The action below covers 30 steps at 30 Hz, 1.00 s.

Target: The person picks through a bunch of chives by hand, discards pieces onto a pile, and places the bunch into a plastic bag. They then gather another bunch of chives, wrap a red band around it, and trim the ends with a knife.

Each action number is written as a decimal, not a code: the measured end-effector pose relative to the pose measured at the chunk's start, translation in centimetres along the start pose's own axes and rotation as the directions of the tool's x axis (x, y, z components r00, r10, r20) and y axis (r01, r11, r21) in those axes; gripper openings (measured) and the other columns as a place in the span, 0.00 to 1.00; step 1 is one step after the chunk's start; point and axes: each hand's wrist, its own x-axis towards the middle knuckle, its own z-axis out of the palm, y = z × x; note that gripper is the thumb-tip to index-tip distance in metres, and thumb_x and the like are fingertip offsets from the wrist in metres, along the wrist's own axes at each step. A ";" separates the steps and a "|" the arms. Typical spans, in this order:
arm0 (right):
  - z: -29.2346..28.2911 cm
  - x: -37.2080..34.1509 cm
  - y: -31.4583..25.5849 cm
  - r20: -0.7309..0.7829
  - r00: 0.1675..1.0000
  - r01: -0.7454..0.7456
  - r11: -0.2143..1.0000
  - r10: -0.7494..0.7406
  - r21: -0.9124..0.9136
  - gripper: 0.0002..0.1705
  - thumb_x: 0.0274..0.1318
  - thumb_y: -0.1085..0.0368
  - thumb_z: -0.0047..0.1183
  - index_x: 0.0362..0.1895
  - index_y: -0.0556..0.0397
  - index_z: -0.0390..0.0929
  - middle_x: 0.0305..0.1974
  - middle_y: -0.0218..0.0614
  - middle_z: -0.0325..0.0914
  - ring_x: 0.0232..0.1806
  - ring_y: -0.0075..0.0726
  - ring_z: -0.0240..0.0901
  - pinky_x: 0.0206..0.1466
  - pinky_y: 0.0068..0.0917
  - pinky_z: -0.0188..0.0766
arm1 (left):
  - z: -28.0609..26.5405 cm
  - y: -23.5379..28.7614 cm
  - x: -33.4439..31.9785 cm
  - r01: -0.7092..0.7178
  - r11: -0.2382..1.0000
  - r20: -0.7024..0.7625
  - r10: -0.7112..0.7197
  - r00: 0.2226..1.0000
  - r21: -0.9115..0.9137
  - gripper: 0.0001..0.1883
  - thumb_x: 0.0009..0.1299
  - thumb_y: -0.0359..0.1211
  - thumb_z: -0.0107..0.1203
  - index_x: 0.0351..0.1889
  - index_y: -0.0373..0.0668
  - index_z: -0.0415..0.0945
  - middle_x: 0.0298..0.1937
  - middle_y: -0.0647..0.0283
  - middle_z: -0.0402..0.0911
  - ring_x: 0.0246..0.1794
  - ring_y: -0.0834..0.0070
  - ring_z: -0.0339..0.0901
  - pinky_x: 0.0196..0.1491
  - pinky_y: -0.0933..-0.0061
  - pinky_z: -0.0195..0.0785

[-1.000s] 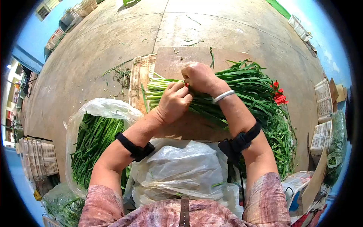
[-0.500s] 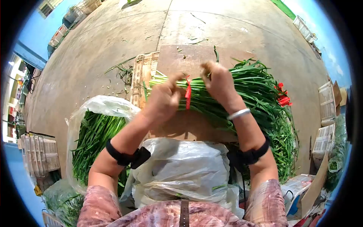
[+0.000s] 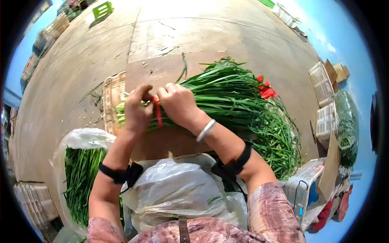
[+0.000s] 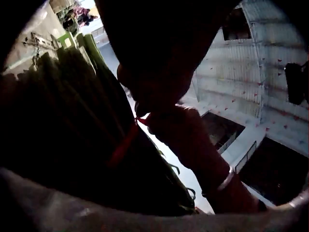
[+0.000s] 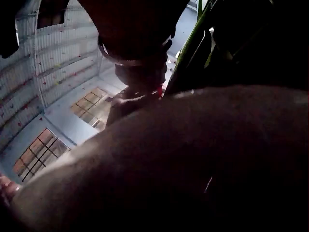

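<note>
A thick bunch of long green garlic chives [image 3: 227, 87] lies across a board, its pale stem ends to the left. A red tie [image 3: 159, 117] circles the bunch near those stems. On top of the bunch, my left hand [image 3: 137, 108] pinches the tie from the stem side. My right hand [image 3: 179, 104], with a silvery bangle at its wrist, pinches it from the leaf side, fingers curled. The left wrist view is dark, but the two hands meet there at the red tie [image 4: 126, 142]. My forearm fills much of the right wrist view.
Beneath the bunch, the brown board [image 3: 162, 67] rests over a tan plastic crate [image 3: 113, 91]. A plastic bag of greens [image 3: 83, 178] stands at left. White plastic [image 3: 174, 186] covers my lap. Loose greens [image 3: 279, 141] and red ties [image 3: 266, 88] lie at right, with white crates [image 3: 323, 83] beyond.
Half a second ago my hands were apart on either side of the tie; now they are together at it. The head view has swung, shifting the scene leftward.
</note>
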 end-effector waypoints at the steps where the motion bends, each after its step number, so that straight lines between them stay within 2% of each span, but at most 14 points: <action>1: 0.2 0.6 0.8 0.031 1.000 0.002 0.999 -0.004 0.046 0.04 0.45 0.67 0.50 0.26 0.54 0.71 0.26 0.40 0.73 0.32 0.45 0.76 0.33 0.35 0.74 | 0.0 0.3 -0.6 -0.064 0.997 -0.015 0.065 0.998 0.043 0.19 0.51 0.22 0.57 0.44 0.36 0.73 0.28 0.56 0.76 0.32 0.63 0.75 0.39 0.65 0.68; 7: 3.7 3.3 2.3 0.193 0.981 -0.027 0.989 -0.001 0.142 0.07 0.45 0.64 0.51 0.29 0.51 0.79 0.30 0.41 0.77 0.35 0.48 0.77 0.37 0.40 0.74 | 0.1 -0.5 -1.6 -0.513 0.749 0.198 0.476 0.857 0.420 0.20 0.53 0.25 0.52 0.46 0.32 0.71 0.31 0.58 0.76 0.36 0.63 0.74 0.44 0.65 0.65; 9: 5.0 3.1 2.8 -0.084 0.995 0.073 0.984 -0.060 0.160 0.09 0.47 0.63 0.50 0.31 0.48 0.81 0.31 0.44 0.78 0.37 0.51 0.77 0.41 0.43 0.73 | -0.6 -0.4 -3.0 -0.591 0.677 0.239 0.547 0.803 0.438 0.19 0.56 0.28 0.50 0.47 0.32 0.72 0.40 0.54 0.79 0.42 0.63 0.74 0.46 0.66 0.65; 11: 4.9 3.5 2.9 0.376 0.926 -0.173 0.919 0.030 0.353 0.11 0.47 0.62 0.49 0.33 0.49 0.82 0.38 0.49 0.79 0.44 0.53 0.76 0.46 0.44 0.72 | -2.0 0.3 -4.0 -0.694 0.577 0.442 0.535 0.720 0.432 0.19 0.56 0.30 0.50 0.46 0.31 0.73 0.50 0.49 0.77 0.48 0.62 0.73 0.49 0.64 0.64; 15: 3.8 4.2 2.5 0.614 0.788 -0.256 0.926 0.034 0.277 0.13 0.47 0.63 0.49 0.35 0.52 0.81 0.40 0.51 0.79 0.44 0.53 0.76 0.48 0.42 0.72 | -4.3 1.3 -5.7 -0.639 0.759 0.512 0.503 0.696 0.123 0.14 0.55 0.29 0.54 0.40 0.37 0.77 0.56 0.51 0.75 0.54 0.58 0.71 0.55 0.63 0.63; 16: 3.3 4.2 2.5 0.634 0.773 -0.245 0.933 0.024 0.264 0.13 0.47 0.64 0.49 0.35 0.53 0.81 0.39 0.51 0.79 0.44 0.53 0.76 0.47 0.42 0.71 | -3.8 0.6 -7.0 -0.424 0.905 0.433 0.367 0.823 0.039 0.10 0.58 0.31 0.54 0.37 0.39 0.78 0.52 0.52 0.77 0.51 0.60 0.74 0.51 0.65 0.68; 17: 2.4 3.8 2.1 0.614 0.788 -0.252 0.931 0.038 0.265 0.13 0.46 0.65 0.48 0.35 0.53 0.81 0.38 0.51 0.79 0.43 0.55 0.77 0.51 0.49 0.68 | -3.8 0.8 -8.2 0.163 0.974 0.446 -0.078 0.892 -0.157 0.12 0.65 0.35 0.53 0.39 0.35 0.76 0.46 0.52 0.79 0.47 0.63 0.77 0.44 0.68 0.73; 18: 2.1 3.5 1.7 0.602 0.798 -0.228 0.942 0.035 0.246 0.13 0.46 0.65 0.48 0.34 0.54 0.81 0.38 0.52 0.79 0.43 0.56 0.77 0.52 0.55 0.65 | -4.0 -0.4 -7.9 0.646 0.700 0.625 -0.364 0.691 -0.306 0.16 0.66 0.40 0.54 0.42 0.36 0.75 0.45 0.52 0.79 0.45 0.64 0.78 0.43 0.68 0.74; 19: 1.9 3.3 1.2 0.591 0.806 -0.199 0.952 0.025 0.231 0.13 0.46 0.65 0.47 0.34 0.55 0.80 0.37 0.53 0.79 0.42 0.57 0.77 0.54 0.60 0.62 | -4.0 -1.9 -7.6 0.937 0.203 0.810 -0.471 0.349 -0.285 0.20 0.67 0.44 0.56 0.46 0.36 0.73 0.45 0.52 0.78 0.43 0.64 0.79 0.41 0.67 0.75; 20: 1.5 3.0 0.6 0.569 0.819 -0.244 0.941 0.069 0.236 0.13 0.45 0.65 0.48 0.35 0.54 0.81 0.38 0.51 0.80 0.45 0.55 0.76 0.57 0.60 0.59 | -3.2 -2.0 -7.4 0.933 -0.134 0.829 -0.513 0.225 -0.335 0.26 0.68 0.50 0.53 0.49 0.34 0.71 0.43 0.52 0.79 0.44 0.61 0.79 0.41 0.64 0.77; 24: 0.4 1.1 -1.5 0.398 0.910 -0.212 0.956 0.119 0.201 0.15 0.44 0.63 0.50 0.39 0.54 0.79 0.39 0.49 0.80 0.46 0.53 0.75 0.56 0.55 0.60 | -1.4 -0.2 -7.6 0.868 -0.164 0.825 -0.432 0.364 -0.469 0.29 0.67 0.53 0.51 0.51 0.36 0.71 0.46 0.51 0.78 0.46 0.61 0.78 0.47 0.64 0.75; 26: -0.1 0.2 -2.6 0.236 0.964 -0.161 0.977 0.125 0.141 0.16 0.41 0.61 0.52 0.37 0.54 0.78 0.35 0.45 0.80 0.44 0.51 0.75 0.53 0.53 0.62 | -0.9 -1.8 -8.1 0.778 -0.163 0.795 -0.139 0.591 -0.607 0.34 0.69 0.56 0.46 0.60 0.36 0.64 0.56 0.54 0.72 0.57 0.64 0.70 0.60 0.61 0.64; 27: -0.9 -0.1 -3.0 0.142 0.981 -0.153 0.974 0.130 0.167 0.16 0.40 0.61 0.53 0.36 0.54 0.77 0.35 0.45 0.78 0.43 0.50 0.73 0.51 0.53 0.61 | -0.8 -1.6 -7.9 0.784 -0.154 0.799 -0.123 0.588 -0.601 0.34 0.69 0.56 0.46 0.60 0.36 0.64 0.56 0.54 0.72 0.57 0.64 0.70 0.60 0.61 0.64; 30: -4.5 0.2 -5.4 -0.129 0.974 -0.144 0.952 0.184 0.271 0.14 0.44 0.64 0.48 0.37 0.56 0.74 0.37 0.46 0.74 0.47 0.49 0.69 0.51 0.49 0.58 | -2.1 -0.6 -6.4 0.487 -0.083 0.493 -0.101 0.864 -0.870 0.34 0.70 0.54 0.45 0.66 0.41 0.58 0.66 0.60 0.63 0.66 0.66 0.59 0.69 0.60 0.48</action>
